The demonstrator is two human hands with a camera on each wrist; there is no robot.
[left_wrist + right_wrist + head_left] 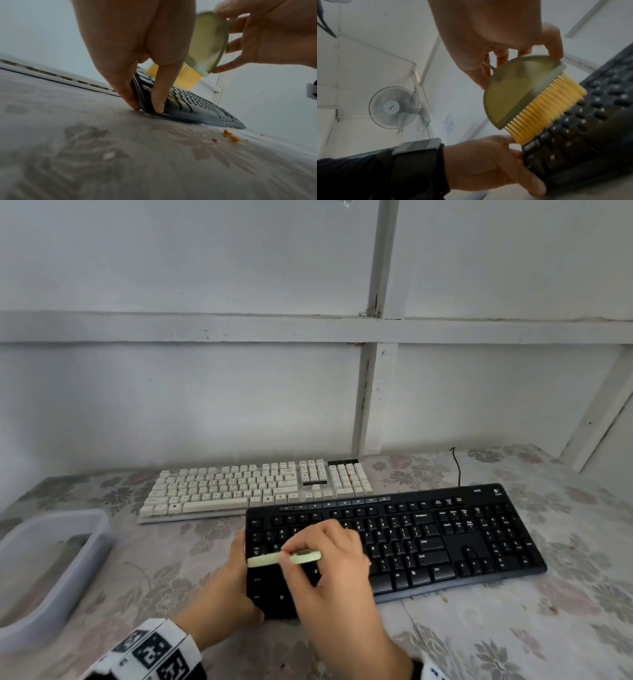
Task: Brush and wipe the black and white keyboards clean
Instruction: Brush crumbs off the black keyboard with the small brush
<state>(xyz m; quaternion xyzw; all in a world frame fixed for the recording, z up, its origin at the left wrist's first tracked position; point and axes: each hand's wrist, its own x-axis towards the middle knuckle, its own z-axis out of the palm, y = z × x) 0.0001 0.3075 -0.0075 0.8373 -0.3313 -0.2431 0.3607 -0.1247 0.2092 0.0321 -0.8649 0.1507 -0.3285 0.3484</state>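
The black keyboard [428, 542] lies on the flowered tablecloth [513, 628], its left end tilted up off the table. My left hand [233, 577] grips that left end, with fingertips on either side of the keyboard's corner [147, 106]. My right hand [308, 556] pinches a pale green brush [270, 559] with yellow bristles [546, 108]. The bristles touch the keys at the left end of the black keyboard [590, 135]. The white keyboard [239, 487] lies flat behind, close to the wall.
A translucent plastic tub [51, 570] stands at the table's left edge. Orange crumbs [230, 136] lie on the cloth by the black keyboard's front edge. A black cable [457, 467] runs to the wall behind. A white fan [393, 107] hangs on a wall.
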